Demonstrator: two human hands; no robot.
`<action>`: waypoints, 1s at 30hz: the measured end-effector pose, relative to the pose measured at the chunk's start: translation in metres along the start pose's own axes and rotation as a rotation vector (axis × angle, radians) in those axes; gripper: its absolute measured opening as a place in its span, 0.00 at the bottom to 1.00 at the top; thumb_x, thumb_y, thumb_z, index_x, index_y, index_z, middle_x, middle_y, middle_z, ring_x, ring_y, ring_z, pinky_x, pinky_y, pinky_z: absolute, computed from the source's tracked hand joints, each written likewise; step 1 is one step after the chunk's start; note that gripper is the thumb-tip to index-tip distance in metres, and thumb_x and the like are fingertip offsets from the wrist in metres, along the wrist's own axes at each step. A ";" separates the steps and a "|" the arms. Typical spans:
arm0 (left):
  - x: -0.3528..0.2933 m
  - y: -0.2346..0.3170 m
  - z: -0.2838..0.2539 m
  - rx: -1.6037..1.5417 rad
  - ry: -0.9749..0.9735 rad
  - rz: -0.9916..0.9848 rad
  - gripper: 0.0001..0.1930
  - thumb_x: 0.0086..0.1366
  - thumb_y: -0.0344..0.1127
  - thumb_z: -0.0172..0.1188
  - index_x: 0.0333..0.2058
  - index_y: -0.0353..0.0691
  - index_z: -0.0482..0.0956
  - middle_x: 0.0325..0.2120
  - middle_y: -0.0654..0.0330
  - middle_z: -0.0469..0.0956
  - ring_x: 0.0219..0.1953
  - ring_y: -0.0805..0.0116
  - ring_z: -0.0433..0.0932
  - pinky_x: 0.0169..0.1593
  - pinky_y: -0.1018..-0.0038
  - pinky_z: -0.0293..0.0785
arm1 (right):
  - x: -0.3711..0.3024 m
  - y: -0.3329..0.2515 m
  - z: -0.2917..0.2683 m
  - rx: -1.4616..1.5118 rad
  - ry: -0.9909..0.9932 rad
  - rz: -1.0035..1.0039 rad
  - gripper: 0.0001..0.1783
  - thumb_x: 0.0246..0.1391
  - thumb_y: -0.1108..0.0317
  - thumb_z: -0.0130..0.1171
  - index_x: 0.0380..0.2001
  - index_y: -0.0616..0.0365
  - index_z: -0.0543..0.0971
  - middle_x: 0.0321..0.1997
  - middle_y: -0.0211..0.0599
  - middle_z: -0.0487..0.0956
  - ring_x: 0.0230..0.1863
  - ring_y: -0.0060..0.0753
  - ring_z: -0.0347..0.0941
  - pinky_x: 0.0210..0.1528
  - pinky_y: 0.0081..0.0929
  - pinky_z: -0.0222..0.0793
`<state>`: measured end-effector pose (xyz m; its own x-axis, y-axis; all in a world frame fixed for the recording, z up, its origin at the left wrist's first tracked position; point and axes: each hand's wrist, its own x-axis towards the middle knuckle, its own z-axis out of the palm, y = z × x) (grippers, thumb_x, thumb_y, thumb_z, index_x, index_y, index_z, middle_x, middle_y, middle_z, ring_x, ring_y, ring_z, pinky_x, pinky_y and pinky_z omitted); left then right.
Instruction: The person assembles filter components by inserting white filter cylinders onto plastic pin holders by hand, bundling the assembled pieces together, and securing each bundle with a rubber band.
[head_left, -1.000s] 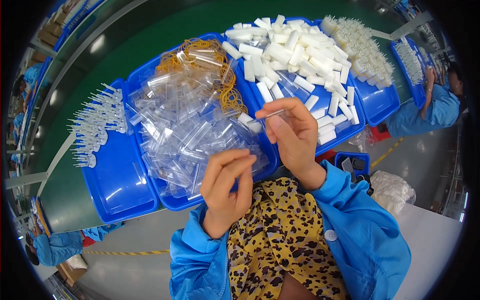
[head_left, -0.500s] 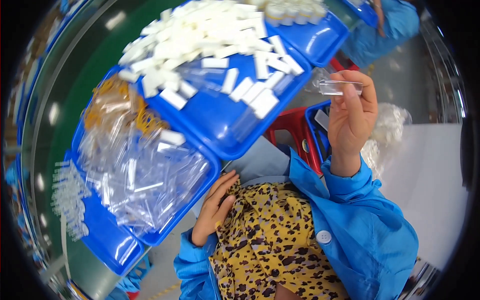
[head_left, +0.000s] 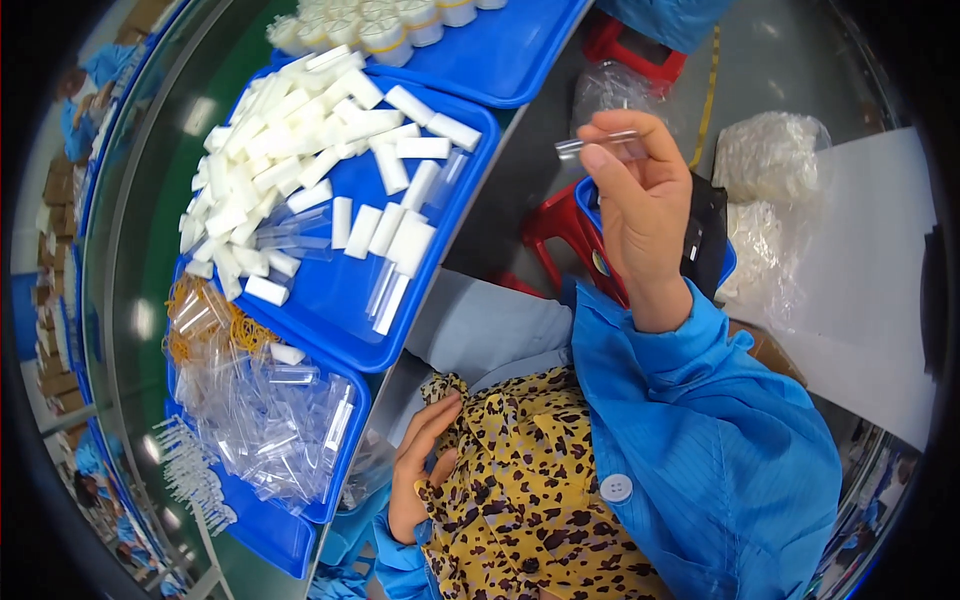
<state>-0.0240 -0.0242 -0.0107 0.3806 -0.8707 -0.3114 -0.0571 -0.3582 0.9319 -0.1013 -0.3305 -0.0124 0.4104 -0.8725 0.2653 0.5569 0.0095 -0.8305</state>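
Note:
My right hand (head_left: 640, 195) is raised over the aisle, thumb and fingertips pinching a short clear plastic tube (head_left: 570, 149). My left hand (head_left: 418, 470) lies against the yellow spotted garment (head_left: 530, 490) at my front, its fingers stretched out and holding nothing. To the left of my hands, a blue tray (head_left: 335, 335) bears a heap of white rectangular blocks (head_left: 285, 150), with a few clear pieces among them. A nearer blue tray (head_left: 352, 425) holds many clear plastic pieces (head_left: 265, 430) and yellow-orange bands (head_left: 250, 333).
Round white pieces with yellow edges (head_left: 385, 35) fill part of a far tray (head_left: 500, 70). Translucent small parts (head_left: 195, 475) lie at the left. Beyond my right hand are a red stool (head_left: 545, 235), plastic bags (head_left: 765, 160) and a white surface (head_left: 870, 290).
The view has turned, so the trays sit farther left and the aisle shows more. My right hand keeps hold of the clear tube, which is now tilted. My left hand stays against the garment.

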 end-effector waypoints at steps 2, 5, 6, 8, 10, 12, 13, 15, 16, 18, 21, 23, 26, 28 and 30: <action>0.002 0.003 0.005 0.021 -0.013 -0.014 0.20 0.65 0.31 0.53 0.56 0.35 0.71 0.57 0.51 0.67 0.60 0.54 0.66 0.62 0.61 0.61 | 0.001 0.000 -0.006 0.013 0.016 -0.006 0.15 0.50 0.79 0.63 0.43 0.62 0.75 0.39 0.35 0.80 0.40 0.18 0.75 0.45 0.15 0.71; 0.005 0.004 0.010 0.059 -0.020 0.011 0.19 0.67 0.33 0.52 0.55 0.35 0.72 0.57 0.50 0.68 0.60 0.54 0.67 0.62 0.62 0.62 | 0.000 -0.004 -0.011 0.077 0.006 -0.022 0.15 0.51 0.78 0.63 0.43 0.61 0.76 0.39 0.35 0.80 0.41 0.18 0.75 0.46 0.15 0.71; 0.005 0.006 0.012 0.049 -0.012 0.011 0.19 0.67 0.33 0.53 0.55 0.35 0.72 0.56 0.50 0.69 0.60 0.54 0.67 0.62 0.61 0.61 | 0.000 -0.004 -0.014 0.083 0.019 -0.026 0.15 0.51 0.78 0.63 0.43 0.61 0.76 0.39 0.35 0.80 0.41 0.18 0.75 0.46 0.15 0.71; 0.004 0.010 0.017 0.050 -0.006 0.012 0.19 0.66 0.34 0.53 0.54 0.35 0.73 0.56 0.50 0.69 0.59 0.55 0.67 0.62 0.61 0.61 | -0.002 -0.005 -0.019 0.074 0.027 -0.048 0.14 0.51 0.78 0.63 0.43 0.62 0.76 0.39 0.35 0.79 0.40 0.18 0.75 0.45 0.15 0.71; 0.003 0.016 0.023 0.103 0.094 0.046 0.16 0.66 0.32 0.54 0.51 0.35 0.75 0.52 0.49 0.73 0.53 0.56 0.74 0.55 0.65 0.70 | -0.004 -0.007 -0.026 0.086 0.048 -0.049 0.14 0.51 0.78 0.63 0.43 0.62 0.76 0.39 0.35 0.79 0.40 0.19 0.75 0.45 0.16 0.71; -0.003 0.023 0.024 0.148 0.225 0.065 0.15 0.65 0.31 0.55 0.49 0.34 0.76 0.48 0.49 0.75 0.48 0.58 0.76 0.49 0.67 0.72 | -0.007 -0.008 -0.030 0.100 0.053 -0.047 0.14 0.51 0.78 0.63 0.43 0.62 0.76 0.39 0.36 0.79 0.40 0.19 0.75 0.45 0.16 0.72; -0.006 0.026 0.023 0.185 0.352 0.079 0.14 0.64 0.29 0.55 0.48 0.33 0.77 0.45 0.49 0.76 0.43 0.60 0.79 0.44 0.70 0.75 | -0.008 -0.010 -0.031 0.124 0.072 -0.005 0.14 0.52 0.78 0.62 0.42 0.62 0.75 0.39 0.36 0.79 0.40 0.19 0.75 0.45 0.16 0.71; -0.015 0.028 0.017 0.289 0.612 0.154 0.10 0.63 0.26 0.55 0.43 0.31 0.79 0.39 0.52 0.77 0.34 0.65 0.78 0.35 0.76 0.74 | -0.009 -0.010 -0.032 0.157 0.085 0.051 0.13 0.52 0.78 0.61 0.42 0.63 0.75 0.38 0.36 0.79 0.39 0.20 0.75 0.45 0.16 0.71; -0.020 0.027 0.012 0.321 0.733 0.184 0.09 0.63 0.25 0.55 0.41 0.31 0.79 0.38 0.53 0.77 0.33 0.67 0.77 0.34 0.76 0.73 | -0.009 -0.011 -0.031 0.164 0.074 0.051 0.13 0.52 0.78 0.61 0.42 0.63 0.75 0.38 0.36 0.79 0.39 0.20 0.75 0.45 0.16 0.71; -0.023 0.019 -0.002 0.478 0.907 0.218 0.09 0.63 0.24 0.55 0.40 0.31 0.80 0.37 0.54 0.77 0.33 0.67 0.76 0.33 0.76 0.72 | -0.009 -0.010 -0.026 0.187 0.046 0.086 0.13 0.52 0.79 0.61 0.42 0.63 0.75 0.38 0.36 0.79 0.40 0.20 0.76 0.46 0.17 0.71; -0.025 0.012 -0.014 0.745 1.098 0.231 0.08 0.62 0.22 0.55 0.39 0.31 0.80 0.34 0.55 0.76 0.34 0.68 0.74 0.32 0.76 0.69 | -0.010 -0.008 -0.014 0.167 0.036 0.097 0.12 0.54 0.77 0.60 0.43 0.62 0.76 0.37 0.34 0.79 0.37 0.16 0.73 0.40 0.13 0.69; -0.021 0.010 -0.015 0.848 1.117 0.216 0.08 0.62 0.20 0.55 0.39 0.31 0.80 0.34 0.55 0.76 0.34 0.67 0.73 0.31 0.76 0.67 | -0.009 -0.007 -0.015 0.147 0.024 0.100 0.12 0.56 0.74 0.59 0.43 0.61 0.76 0.35 0.32 0.78 0.34 0.14 0.70 0.36 0.12 0.65; -0.017 0.008 -0.006 0.818 1.146 0.285 0.07 0.62 0.22 0.57 0.38 0.31 0.80 0.34 0.55 0.76 0.35 0.69 0.73 0.32 0.79 0.67 | -0.009 -0.015 -0.024 0.046 0.060 0.050 0.12 0.59 0.69 0.56 0.45 0.60 0.76 0.33 0.28 0.76 0.29 0.11 0.63 0.31 0.11 0.58; -0.013 0.005 -0.003 0.848 1.144 0.445 0.08 0.60 0.19 0.57 0.38 0.32 0.81 0.33 0.55 0.76 0.35 0.67 0.74 0.32 0.79 0.66 | -0.007 -0.021 -0.036 -0.099 0.148 -0.035 0.14 0.62 0.65 0.53 0.47 0.59 0.75 0.30 0.25 0.73 0.27 0.11 0.59 0.30 0.12 0.55; -0.010 0.009 0.006 0.769 1.079 0.508 0.08 0.58 0.18 0.57 0.37 0.31 0.80 0.33 0.53 0.76 0.34 0.65 0.75 0.31 0.76 0.68 | -0.006 -0.029 -0.065 -0.161 0.158 -0.108 0.13 0.62 0.66 0.52 0.48 0.59 0.74 0.29 0.25 0.73 0.28 0.12 0.61 0.32 0.12 0.57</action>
<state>-0.0338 -0.0208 -0.0006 0.6539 -0.4028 0.6404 -0.7459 -0.4847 0.4569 -0.1670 -0.3573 -0.0214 0.2292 -0.9300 0.2874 0.4640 -0.1552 -0.8721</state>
